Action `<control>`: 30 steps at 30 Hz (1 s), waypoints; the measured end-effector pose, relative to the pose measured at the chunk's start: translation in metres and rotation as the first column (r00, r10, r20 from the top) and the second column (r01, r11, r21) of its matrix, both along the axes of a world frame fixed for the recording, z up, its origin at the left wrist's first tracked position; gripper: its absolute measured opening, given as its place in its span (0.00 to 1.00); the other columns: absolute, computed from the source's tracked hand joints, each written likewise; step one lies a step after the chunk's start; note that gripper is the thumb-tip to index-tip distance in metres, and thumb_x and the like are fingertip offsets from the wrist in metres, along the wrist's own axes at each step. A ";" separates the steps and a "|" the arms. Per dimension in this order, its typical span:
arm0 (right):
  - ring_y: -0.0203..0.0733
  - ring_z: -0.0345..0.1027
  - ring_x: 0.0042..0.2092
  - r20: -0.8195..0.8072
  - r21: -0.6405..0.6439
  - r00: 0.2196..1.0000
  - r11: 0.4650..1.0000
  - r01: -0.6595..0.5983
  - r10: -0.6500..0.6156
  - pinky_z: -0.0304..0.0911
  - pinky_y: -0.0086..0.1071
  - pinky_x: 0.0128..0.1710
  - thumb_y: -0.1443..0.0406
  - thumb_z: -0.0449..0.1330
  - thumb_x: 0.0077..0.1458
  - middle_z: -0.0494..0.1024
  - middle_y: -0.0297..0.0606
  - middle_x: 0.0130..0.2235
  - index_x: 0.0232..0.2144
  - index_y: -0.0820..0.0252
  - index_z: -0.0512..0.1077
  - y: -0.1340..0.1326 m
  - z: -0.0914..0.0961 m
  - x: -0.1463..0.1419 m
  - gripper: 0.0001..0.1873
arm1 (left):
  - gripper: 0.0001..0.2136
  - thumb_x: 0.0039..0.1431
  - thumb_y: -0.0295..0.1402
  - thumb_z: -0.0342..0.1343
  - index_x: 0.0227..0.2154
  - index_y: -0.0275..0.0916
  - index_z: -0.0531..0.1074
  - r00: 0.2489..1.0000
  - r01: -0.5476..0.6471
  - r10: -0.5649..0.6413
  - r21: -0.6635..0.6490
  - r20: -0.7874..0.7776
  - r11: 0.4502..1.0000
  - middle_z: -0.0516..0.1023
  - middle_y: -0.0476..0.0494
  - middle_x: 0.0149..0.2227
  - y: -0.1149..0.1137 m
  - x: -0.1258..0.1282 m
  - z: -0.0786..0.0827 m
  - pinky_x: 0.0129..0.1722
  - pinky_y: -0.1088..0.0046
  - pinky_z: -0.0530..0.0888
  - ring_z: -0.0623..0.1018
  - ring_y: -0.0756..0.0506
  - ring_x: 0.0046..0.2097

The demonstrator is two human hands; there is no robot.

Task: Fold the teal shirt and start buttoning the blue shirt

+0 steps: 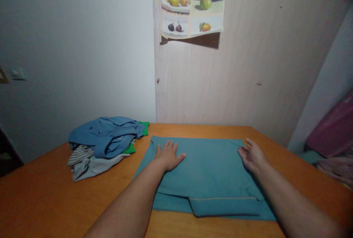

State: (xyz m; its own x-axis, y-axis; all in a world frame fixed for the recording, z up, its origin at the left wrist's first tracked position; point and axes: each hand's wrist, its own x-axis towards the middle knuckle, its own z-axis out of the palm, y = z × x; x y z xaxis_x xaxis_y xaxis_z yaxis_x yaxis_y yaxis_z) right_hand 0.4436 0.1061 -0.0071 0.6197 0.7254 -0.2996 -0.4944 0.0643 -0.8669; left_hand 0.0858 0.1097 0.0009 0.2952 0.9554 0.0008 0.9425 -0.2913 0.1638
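My left hand point(168, 156) lies spread wide on the left part of the teal cloth point(206, 173); my right hand point(252, 157) curls at the cloth's right edge, and I can't tell whether it pinches fabric. The cloth lies folded on the orange table point(41, 194), with a clothes pile point(107, 135) to its left. I judge this as straightening the folds; the next move calls for a sure hold on that right edge.

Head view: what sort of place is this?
Probably a room in a home: teal cloth is spread on a table, a clothes pile sits beside it, and a fruit poster hangs on the wall behind.
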 end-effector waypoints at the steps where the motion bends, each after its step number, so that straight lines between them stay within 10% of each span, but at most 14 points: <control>1: 0.34 0.69 0.46 0.003 -0.003 0.999 0.999 0.034 -0.034 0.67 0.30 0.53 0.58 0.59 0.59 0.67 0.35 0.39 0.36 0.54 0.64 -0.001 0.002 0.003 0.09 | 0.44 0.58 0.65 0.29 0.68 0.40 0.52 1.000 0.000 0.000 0.003 -0.004 1.000 0.45 0.36 0.71 0.000 0.000 0.000 0.65 0.41 0.45 0.45 0.35 0.71; 15: 0.32 0.72 0.44 0.003 0.017 0.986 0.986 0.166 -0.166 0.70 0.26 0.46 0.54 0.54 0.61 0.69 0.36 0.42 0.38 0.53 0.62 -0.007 0.010 0.029 0.11 | 0.43 0.59 0.63 0.31 0.67 0.37 0.55 1.000 -0.011 0.013 0.051 -0.027 0.999 0.48 0.36 0.71 0.004 0.001 -0.001 0.65 0.41 0.48 0.46 0.34 0.71; 30: 0.33 0.73 0.38 -0.035 0.110 0.999 0.994 -0.021 0.025 0.71 0.24 0.42 0.56 0.53 0.64 0.71 0.36 0.34 0.33 0.55 0.63 -0.010 0.020 0.007 0.11 | 0.43 0.59 0.62 0.32 0.68 0.37 0.54 0.998 -0.017 0.019 0.051 -0.055 0.999 0.48 0.37 0.71 0.006 0.001 0.000 0.65 0.40 0.49 0.48 0.34 0.71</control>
